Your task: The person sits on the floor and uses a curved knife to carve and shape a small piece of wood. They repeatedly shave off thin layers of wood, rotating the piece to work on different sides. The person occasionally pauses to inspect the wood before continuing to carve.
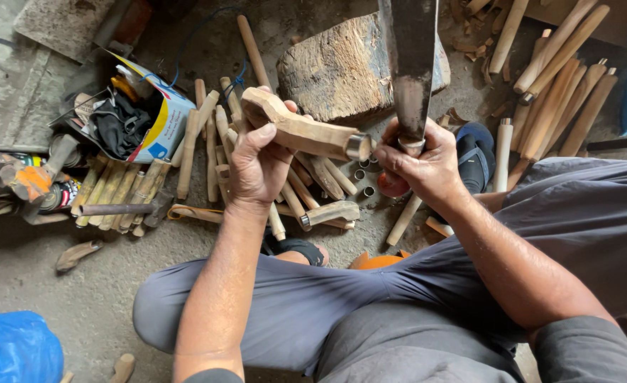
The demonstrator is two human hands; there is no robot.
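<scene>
Left hand (256,167): fingers curled tight around a curved wooden handle (295,129), thumb on top; handle held in the air above the floor, its metal-ringed end (358,147) pointing toward the other hand.

Right hand (427,164): fingers wrapped closed around the base of a broad dark blade (411,64) that stands upright, just beside the ringed end.

Wood block (345,67): on the floor behind both hands.

Loose wooden handles (210,138): heaped on the floor below the left hand; more stacked at upper right (562,85).

Hammer (125,209): lying at left, near an open cardboard box (150,113).
</scene>
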